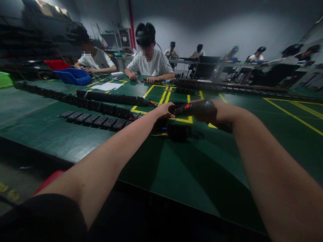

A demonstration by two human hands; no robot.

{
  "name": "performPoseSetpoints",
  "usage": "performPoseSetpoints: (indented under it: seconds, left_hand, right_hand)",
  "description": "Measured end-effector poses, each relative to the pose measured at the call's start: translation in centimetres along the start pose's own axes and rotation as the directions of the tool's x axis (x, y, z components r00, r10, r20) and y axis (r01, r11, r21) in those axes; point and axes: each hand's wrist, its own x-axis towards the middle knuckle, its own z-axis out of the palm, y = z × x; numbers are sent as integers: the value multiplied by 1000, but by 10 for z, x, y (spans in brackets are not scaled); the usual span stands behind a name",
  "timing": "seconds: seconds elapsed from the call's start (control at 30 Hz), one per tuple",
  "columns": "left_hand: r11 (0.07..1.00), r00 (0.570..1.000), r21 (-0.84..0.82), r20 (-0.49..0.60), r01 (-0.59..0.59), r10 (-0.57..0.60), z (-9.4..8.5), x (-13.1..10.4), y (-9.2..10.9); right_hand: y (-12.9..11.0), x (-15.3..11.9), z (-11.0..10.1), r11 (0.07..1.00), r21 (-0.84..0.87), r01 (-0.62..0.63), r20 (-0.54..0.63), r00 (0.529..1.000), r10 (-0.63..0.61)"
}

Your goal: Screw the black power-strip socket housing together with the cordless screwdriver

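Note:
My right hand (218, 111) is closed round a black power tool with an orange mark (191, 107), which looks like a power screwdriver. The tool's body lies level and its nose points left. At that nose is my left hand (165, 109), its fingers curled and mostly hidden; what they hold I cannot make out. Just below both hands sits a dark block-shaped part (179, 131) with green and blue wires at its left end. Left of it, a row of black socket-like modules (96, 121) lies on the green table (141, 168).
Long black strips with red dots (101, 107) and a shorter one (111, 98) lie behind the modules. White paper (107, 86), a blue bin (73, 76) and a red bin (59, 64) are farther back. A co-worker (151, 64) sits opposite; several others work beyond.

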Motion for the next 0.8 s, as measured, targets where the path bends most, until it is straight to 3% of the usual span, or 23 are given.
performPoseSetpoints:
  seconds: [0.3, 0.57, 0.8]
  left_hand:
    - [1000, 1000, 23, -9, -11, 12, 3, 6, -4]
    - [999, 1000, 33, -4, -13, 13, 1, 4, -2]
    - [1000, 1000, 23, 0, -11, 11, 2, 5, -5]
  right_hand:
    - [4, 5, 2, 986, -36, 165, 35, 986, -164]
    - [0, 2, 3, 999, 17, -37, 40, 999, 36]
    - [5, 6, 3, 997, -8, 76, 13, 997, -76]
